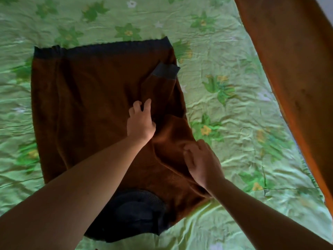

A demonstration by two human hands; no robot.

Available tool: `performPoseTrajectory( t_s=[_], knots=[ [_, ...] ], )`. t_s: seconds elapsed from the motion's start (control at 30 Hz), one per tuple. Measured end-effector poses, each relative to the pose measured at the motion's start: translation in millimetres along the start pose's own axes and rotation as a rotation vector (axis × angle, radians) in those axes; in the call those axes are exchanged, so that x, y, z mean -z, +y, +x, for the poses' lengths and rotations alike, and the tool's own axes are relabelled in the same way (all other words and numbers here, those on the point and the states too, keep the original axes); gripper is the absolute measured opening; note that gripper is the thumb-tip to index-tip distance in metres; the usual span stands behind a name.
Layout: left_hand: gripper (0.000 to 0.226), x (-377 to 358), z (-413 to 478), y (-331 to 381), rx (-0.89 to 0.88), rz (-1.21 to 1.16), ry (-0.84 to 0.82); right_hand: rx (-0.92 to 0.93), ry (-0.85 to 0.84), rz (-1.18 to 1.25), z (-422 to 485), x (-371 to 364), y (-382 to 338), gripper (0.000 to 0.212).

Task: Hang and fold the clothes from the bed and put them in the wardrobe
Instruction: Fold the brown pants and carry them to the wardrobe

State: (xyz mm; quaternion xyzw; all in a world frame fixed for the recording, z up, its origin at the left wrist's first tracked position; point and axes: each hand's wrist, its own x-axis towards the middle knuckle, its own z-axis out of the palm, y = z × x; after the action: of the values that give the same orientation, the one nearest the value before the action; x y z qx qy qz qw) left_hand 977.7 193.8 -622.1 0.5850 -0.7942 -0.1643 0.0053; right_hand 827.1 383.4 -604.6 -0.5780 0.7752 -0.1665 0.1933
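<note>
Left hand (141, 123) spread on sweater (93, 98); right hand (201, 165) grips its fold, fingers (188, 153) half hidden.

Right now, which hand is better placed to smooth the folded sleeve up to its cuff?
The left hand: it rests beside the sleeve, nearest the dark cuff. The right hand sits lower, on the shoulder fold.

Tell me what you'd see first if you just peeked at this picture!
A big brown sweater lies spread in the middle of a green flowery bedsheet, with one sleeve folded in across it. The left hand rests on the sweater by that sleeve, and the right hand grips a fold at the sweater's right edge. An orange-brown panel slants down the upper right corner.
</note>
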Motion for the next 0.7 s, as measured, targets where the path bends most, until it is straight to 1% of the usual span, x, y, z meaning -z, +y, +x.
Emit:
performPoseTrajectory(
  t_s=[0.03,0.07,0.1,0.13,0.17,0.2,0.27,0.33,0.4,0.43,0.5,0.53,0.57,0.6,0.67,0.7],
  knots=[
    [0.069,3,6,-3,-0.047,0.044,0.033,0.007,0.018,0.048,20,1,-7,0.018],
    [0.059,5,11,-7,-0.107,0.072,0.063,0.022,0.035,0.071,41,2,-14,0.018],
    [0.046,7,16,-12,-0.152,0.062,0.080,0.033,0.039,0.075,63,3,-22,0.020],
    [0.034,8,21,-18,-0.154,-0.004,0.081,0.034,0.032,0.060,85,3,-29,0.021],
    [0.023,9,24,-25,-0.100,-0.100,0.063,0.028,0.023,0.025,107,3,-36,0.022],
    [0.014,11,26,-31,-0.008,-0.204,0.036,0.021,0.016,-0.026,128,2,-42,0.022],
    [0.004,13,30,-45,0.217,-0.407,0.006,-0.024,-0.048,-0.097,165,-3,-53,0.024],
    [0.004,12,31,-63,0.447,-0.588,-0.009,-0.098,-0.221,-0.069,196,-10,-65,0.032],
    [0.009,11,29,-79,0.631,-0.734,-0.044,-0.100,-0.382,0.005,221,-19,-83,0.052],
    [0.011,9,28,-86,0.676,-0.793,-0.063,-0.067,-0.431,0.031,231,-25,-96,0.060],
    [0.016,10,26,-95,0.688,-0.867,-0.037,0.038,-0.474,0.021,243,-43,-123,0.065],
    [0.020,12,28,-98,0.677,-0.907,0.009,0.093,-0.458,0.014,247,-51,-135,0.066],
    [0.025,16,31,-102,0.656,-0.966,0.055,0.131,-0.399,0.041,249,-58,-144,0.065],
    [0.035,21,36,-106,0.618,-1.030,0.078,0.140,-0.297,0.093,253,-62,-148,0.064],
    [0.054,30,47,-112,0.487,-1.080,0.038,0.073,-0.081,0.166,261,-65,-146,0.069],
    [0.062,33,53,-113,0.416,-1.068,0.000,0.003,-0.037,0.182,267,-65,-142,0.074]
  ],
)
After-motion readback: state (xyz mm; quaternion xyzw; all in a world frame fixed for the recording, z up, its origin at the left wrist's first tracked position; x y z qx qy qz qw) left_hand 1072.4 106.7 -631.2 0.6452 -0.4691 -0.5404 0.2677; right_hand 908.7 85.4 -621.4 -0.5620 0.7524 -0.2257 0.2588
